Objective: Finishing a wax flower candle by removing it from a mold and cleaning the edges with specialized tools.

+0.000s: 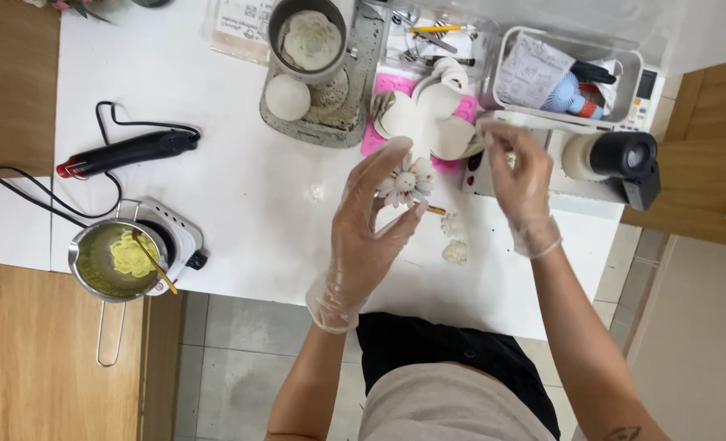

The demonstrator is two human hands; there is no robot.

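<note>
**A:** What have you got there?

**B:** Your left hand (371, 220), in a thin clear glove, pinches a small white flower (408, 184) with a dark centre and holds it up above the white counter (240, 180), a little off its surface. A yellow stick (436, 211) pokes out just below it, though I can't tell whether it is fixed to the flower.

**A:** How will it handle?

**B:** I'd judge it light and brittle, more like wax or clay than a real bloom. The petals are thin and would likely chip or bend under pressure, and the glove makes your grip a bit slippery. Take it from beneath, at the base behind the petals, or by the stick if that proves attached, not by the petal tips.

**A:** And your other hand?

**B:** Your right hand (518, 175), gloved as well, hovers just right of the flower with its fingertips drawn together up near the white discs (432, 122) on the pink mould (375, 143); whether they nip anything I can't tell.

**A:** Around you?

**B:** Two small white blooms (454, 241) lie on the counter close by. Well to the left, a metal pot (118, 261) with a yellow flower shape sits on a small hotplate, with a black heat tool (130, 153) above it
</note>
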